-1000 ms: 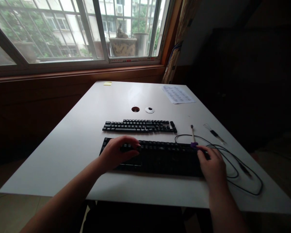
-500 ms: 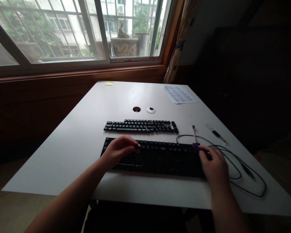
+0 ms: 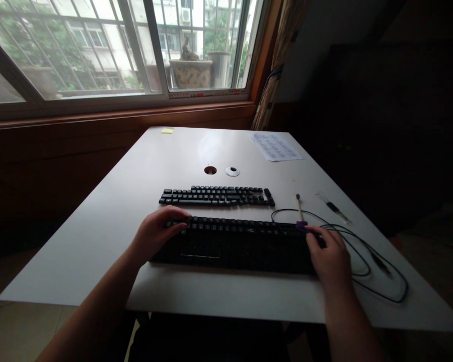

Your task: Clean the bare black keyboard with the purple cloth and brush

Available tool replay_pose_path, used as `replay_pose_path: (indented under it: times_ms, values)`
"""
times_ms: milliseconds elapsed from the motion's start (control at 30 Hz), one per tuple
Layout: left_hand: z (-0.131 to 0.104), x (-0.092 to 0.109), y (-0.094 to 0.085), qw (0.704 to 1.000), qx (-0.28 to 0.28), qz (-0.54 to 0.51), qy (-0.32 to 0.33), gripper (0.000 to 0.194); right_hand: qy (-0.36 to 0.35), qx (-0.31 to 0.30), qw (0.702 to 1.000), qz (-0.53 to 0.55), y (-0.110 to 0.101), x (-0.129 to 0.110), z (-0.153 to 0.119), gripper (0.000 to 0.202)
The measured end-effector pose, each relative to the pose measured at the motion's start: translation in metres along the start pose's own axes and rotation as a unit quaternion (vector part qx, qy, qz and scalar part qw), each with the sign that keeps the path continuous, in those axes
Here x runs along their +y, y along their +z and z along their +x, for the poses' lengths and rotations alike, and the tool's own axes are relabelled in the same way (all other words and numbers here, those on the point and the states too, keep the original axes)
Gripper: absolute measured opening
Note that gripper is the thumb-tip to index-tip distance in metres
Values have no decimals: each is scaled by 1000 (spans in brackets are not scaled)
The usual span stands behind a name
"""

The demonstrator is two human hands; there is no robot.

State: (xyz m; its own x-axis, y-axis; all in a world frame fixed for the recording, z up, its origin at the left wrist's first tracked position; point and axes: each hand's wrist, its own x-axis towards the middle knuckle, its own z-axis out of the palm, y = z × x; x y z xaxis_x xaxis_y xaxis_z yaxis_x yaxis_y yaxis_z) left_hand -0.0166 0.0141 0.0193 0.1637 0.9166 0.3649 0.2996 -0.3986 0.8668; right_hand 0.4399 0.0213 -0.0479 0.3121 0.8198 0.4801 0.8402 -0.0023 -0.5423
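A black keyboard (image 3: 241, 251) lies near the front edge of the white table, with keycaps showing along its far rows. My left hand (image 3: 159, 232) is over the keyboard's left end, thumb and fingertips bent around the upper left keys; whether a small part is between them cannot be made out. At the right end, my right hand (image 3: 329, 250) is closed on a brush with a purple part (image 3: 301, 225) and a light stem that points away to a dark tip. Behind the keyboard, loose black keycaps (image 3: 215, 196) stand grouped in rows.
A black cable (image 3: 394, 262) loops over the table's right side, near a wire keycap puller (image 3: 332, 206). Farther back are a round hole (image 3: 210, 170), a white ring-shaped cover (image 3: 232, 172), printed sheets (image 3: 277, 147) and a yellow note (image 3: 167, 130).
My left hand has moved left along the keyboard, from its upper middle-left keys to its left end. The right hand keeps its hold at the right end. The view has shifted slightly.
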Motion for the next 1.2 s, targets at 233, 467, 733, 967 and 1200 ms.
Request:
replay_pose_path:
  times_ms: [233,467,733,967,1200]
  values:
    - [-6,-17,-2,958,-64,255,118,10,0,-4,1000,2,0,1,-1,30]
    - [-3,-15,1,925,-96,348,123,13,-16,1,1000,7,0,-3,0,30]
    - [-2,-7,2,902,-142,392,114,15,-11,-1,1000,7,0,0,-1,30]
    - [2,2,6,887,-161,419,109,16,-9,3,1000,13,0,-1,-1,31]
    - [-2,-4,6,897,-146,407,94,13,-13,3,1000,11,1,0,-1,31]
